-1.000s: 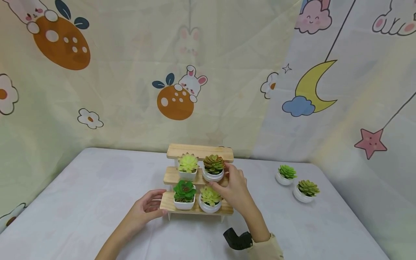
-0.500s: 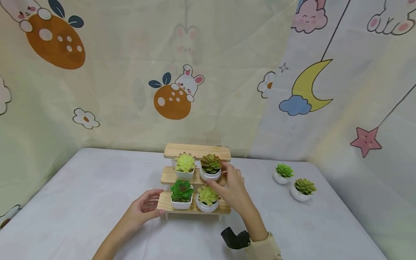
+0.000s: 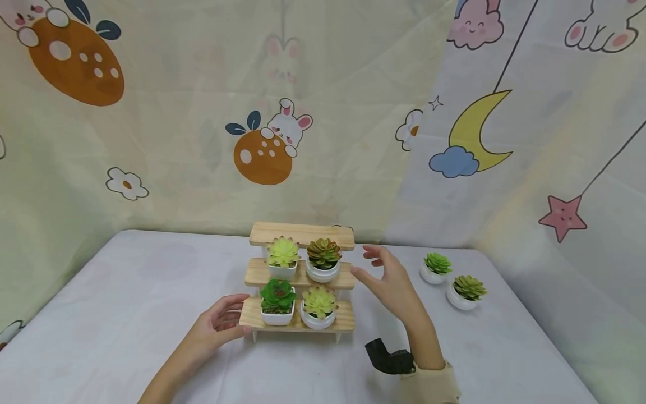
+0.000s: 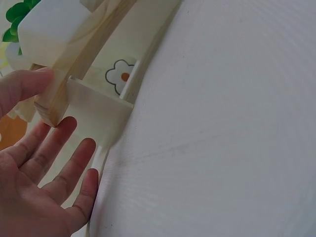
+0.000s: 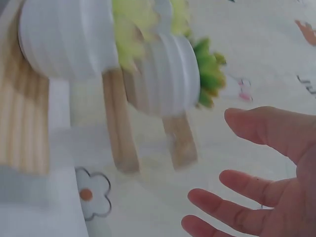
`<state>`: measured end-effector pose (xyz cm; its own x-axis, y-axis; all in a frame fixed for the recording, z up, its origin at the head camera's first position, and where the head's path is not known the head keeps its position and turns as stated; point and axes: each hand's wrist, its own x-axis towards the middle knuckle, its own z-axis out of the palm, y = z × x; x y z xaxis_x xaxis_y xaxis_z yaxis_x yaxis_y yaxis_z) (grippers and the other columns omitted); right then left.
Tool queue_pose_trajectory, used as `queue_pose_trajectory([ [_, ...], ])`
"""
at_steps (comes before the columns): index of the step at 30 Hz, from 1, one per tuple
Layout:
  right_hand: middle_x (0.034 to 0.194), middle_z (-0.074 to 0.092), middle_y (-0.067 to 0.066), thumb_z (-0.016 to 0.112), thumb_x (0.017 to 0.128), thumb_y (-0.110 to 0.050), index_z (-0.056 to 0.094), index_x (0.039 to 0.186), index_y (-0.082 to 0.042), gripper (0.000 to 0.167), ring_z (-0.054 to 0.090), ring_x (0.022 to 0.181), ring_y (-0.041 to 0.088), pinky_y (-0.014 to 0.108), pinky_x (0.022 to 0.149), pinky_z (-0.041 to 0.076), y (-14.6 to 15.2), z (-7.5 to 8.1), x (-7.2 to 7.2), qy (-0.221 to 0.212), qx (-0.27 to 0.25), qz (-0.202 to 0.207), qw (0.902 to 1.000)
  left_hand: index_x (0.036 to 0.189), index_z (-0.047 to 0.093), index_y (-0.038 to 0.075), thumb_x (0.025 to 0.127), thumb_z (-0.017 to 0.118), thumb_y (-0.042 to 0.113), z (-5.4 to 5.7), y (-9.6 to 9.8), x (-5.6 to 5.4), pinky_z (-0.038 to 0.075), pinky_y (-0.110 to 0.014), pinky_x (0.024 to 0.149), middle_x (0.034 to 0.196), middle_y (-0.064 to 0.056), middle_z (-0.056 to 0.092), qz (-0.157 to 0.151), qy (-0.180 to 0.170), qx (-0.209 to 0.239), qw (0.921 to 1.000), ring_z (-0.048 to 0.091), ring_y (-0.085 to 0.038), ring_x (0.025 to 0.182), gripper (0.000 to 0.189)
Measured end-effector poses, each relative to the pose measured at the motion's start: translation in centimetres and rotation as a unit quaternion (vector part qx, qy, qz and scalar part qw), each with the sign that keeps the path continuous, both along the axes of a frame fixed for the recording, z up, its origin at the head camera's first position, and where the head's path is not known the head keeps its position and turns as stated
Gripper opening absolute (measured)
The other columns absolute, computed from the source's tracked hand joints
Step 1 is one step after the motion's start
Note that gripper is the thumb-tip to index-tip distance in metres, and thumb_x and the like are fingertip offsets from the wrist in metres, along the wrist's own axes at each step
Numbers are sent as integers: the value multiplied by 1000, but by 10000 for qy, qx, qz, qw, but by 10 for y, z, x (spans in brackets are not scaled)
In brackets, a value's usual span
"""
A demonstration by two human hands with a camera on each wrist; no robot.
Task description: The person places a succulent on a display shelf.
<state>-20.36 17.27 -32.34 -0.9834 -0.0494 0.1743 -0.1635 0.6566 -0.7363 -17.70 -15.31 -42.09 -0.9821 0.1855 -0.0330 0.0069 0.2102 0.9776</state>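
A three-tier wooden plant stand point(image 3: 301, 230) holds potted succulents in white pots on its two lower tiers. On the middle tier are a pale green succulent point(image 3: 283, 252) and a reddish-green succulent point(image 3: 323, 253). The bottom tier carries a dark green succulent point(image 3: 277, 295) and a yellow-green succulent point(image 3: 319, 303). My left hand point(image 3: 220, 324) pinches the left end of the bottom board, thumb on top and fingers below, as the left wrist view shows. Fingers spread and nothing held, my right hand point(image 3: 388, 279) is just right of the middle tier, apart from the reddish-green succulent.
Two more potted succulents, a bright green one point(image 3: 437, 263) and an olive green one point(image 3: 469, 287), stand at the right of the white-covered table point(image 3: 151, 292). Behind it hangs a printed cloth point(image 3: 343, 112). A black strap-like piece point(image 3: 388, 357) is at my right wrist.
My right hand has let go of the reddish-green succulent's pot and moved right, its fingers opening. The left hand stays at the stand; the head view has shifted slightly.
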Motion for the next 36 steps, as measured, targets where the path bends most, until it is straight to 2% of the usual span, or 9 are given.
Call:
queue_pose_trajectory([
  [6, 132, 49, 15, 62, 88, -36, 42, 134, -5, 58, 43, 120, 31, 51, 95, 38, 37, 4, 0, 116, -38, -630, 9979, 132, 47, 10, 78, 74, 16, 1, -1, 0, 47, -21, 85, 123, -13, 56, -3, -59, 32, 10000, 56, -18, 107, 61],
  [10, 133, 48, 14, 60, 89, -40, 44, 133, -5, 58, 42, 122, 31, 49, 97, 37, 60, 6, 3, 331, -150, -1223, 9918, 132, 47, 10, 78, 74, 17, 1, -1, 0, 48, -22, 85, 124, -13, 56, -4, -42, 4, 10000, 55, -18, 107, 61],
  [15, 134, 47, 16, 60, 88, -43, 45, 133, -4, 62, 40, 123, 32, 49, 98, 35, 82, 3, 6, 466, -349, -1919, 9797, 132, 46, 10, 78, 74, 16, 1, -1, 0, 47, -22, 84, 124, -13, 56, 11, -20, -12, 10000, 55, -17, 106, 61],
  [22, 136, 42, 23, 65, 85, -38, 44, 134, -1, 65, 34, 128, 38, 52, 102, 29, 110, -11, 9, 718, -628, -2818, 9547, 132, 45, 7, 79, 73, 15, 0, -1, 0, 48, -23, 84, 123, -15, 56, -101, 38, 88, 9999, 57, -15, 103, 61],
  [27, 143, 28, 28, 65, 84, -41, 37, 138, -1, 74, 19, 133, 44, 58, 105, 20, 127, -20, 10, 537, -710, -3235, 9420, 132, 45, 7, 79, 73, 15, 0, 0, 0, 48, -22, 85, 123, -15, 56, -142, 96, 87, 9998, 56, -15, 105, 61],
  [30, 144, 24, 31, 67, 83, -37, 31, 140, 3, 78, 14, 133, 46, 59, 105, 16, 135, -27, 10, 368, -643, -3405, 9373, 132, 46, 7, 78, 73, 15, 0, 0, 0, 48, -22, 85, 123, -15, 56, -114, 74, 81, 9999, 57, -16, 104, 61],
  [36, 144, 9, 38, 68, 81, -36, 9, 145, 5, 96, 10, 130, 54, 64, 102, 18, 145, -38, 10, -545, -519, -3538, 9323, 131, 47, 7, 78, 74, 15, -1, 0, 1, 48, -22, 84, 122, -15, 56, -34, 40, 73, 10000, 57, -14, 104, 61],
])
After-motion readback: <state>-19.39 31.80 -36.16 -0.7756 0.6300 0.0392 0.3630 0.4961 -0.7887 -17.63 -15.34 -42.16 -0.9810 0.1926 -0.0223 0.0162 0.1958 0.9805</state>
